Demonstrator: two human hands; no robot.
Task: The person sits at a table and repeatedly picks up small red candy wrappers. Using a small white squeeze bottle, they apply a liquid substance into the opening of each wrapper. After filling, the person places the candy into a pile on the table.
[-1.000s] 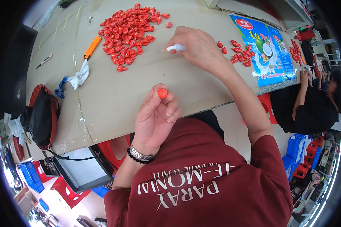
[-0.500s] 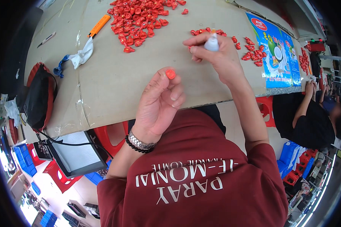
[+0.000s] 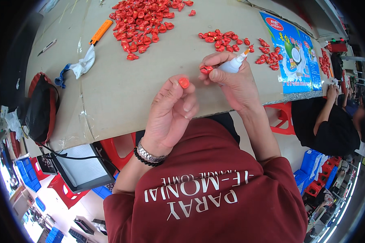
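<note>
Left hand (image 3: 170,115) pinches a small red plastic piece (image 3: 184,82) at its fingertips over the cardboard-covered table (image 3: 121,93), right hand (image 3: 231,79) clamped on a white glue bottle (image 3: 233,65) w/ another red piece (image 3: 206,69)—prob. light, stiff, smooth, best held by the edges.

Blue printed package (image 3: 295,52) lies flat at table's right end.

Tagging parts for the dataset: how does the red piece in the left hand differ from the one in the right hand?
The left-hand piece shows a rounded, orange-red face pinched at the left hand's fingertips, held alone. The right-hand piece looks darker red and flatter, gripped by the right hand, which also holds a white squeeze bottle. The left piece sits nearer the person; the right one nearer the small pile. Both are small red plastic parts held above the table.
</note>
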